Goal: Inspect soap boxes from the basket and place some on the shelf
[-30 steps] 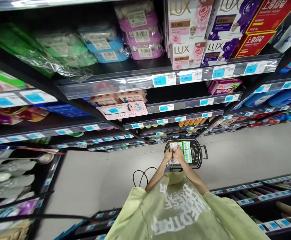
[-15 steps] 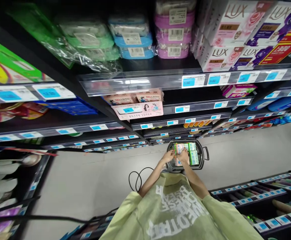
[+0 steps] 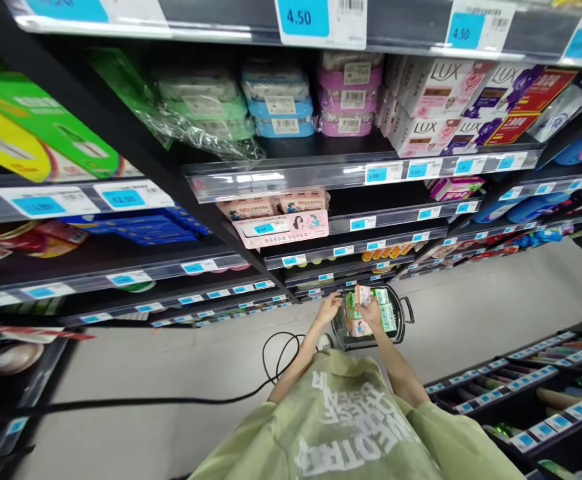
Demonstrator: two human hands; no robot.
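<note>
A black shopping basket (image 3: pixel 401 329) stands on the floor in front of me with several small packs in it. Green-and-white packs (image 3: pixel 387 312) fill its right side, and a pink pack (image 3: pixel 359 327) lies nearer to me. My right hand (image 3: pixel 371 313) is closed on a small orange-and-white box (image 3: pixel 363 293), raised over the basket. At the basket's left rim is my left hand (image 3: pixel 329 310), with its fingers stretched out and nothing seen in them. The fingertips are small at this distance.
Ahead rise store shelves (image 3: pixel 271 177) with soap boxes (image 3: pixel 428 137), plastic soap dishes (image 3: pixel 283 113) and a pink soap display (image 3: pixel 285 227). A black cable (image 3: pixel 171 401) loops across the floor on my left. More shelving (image 3: pixel 535 393) stands at lower right.
My right hand has lifted the orange-and-white box up from among the packs. My left hand has drawn back left from the basket's contents. The view has tilted up.
</note>
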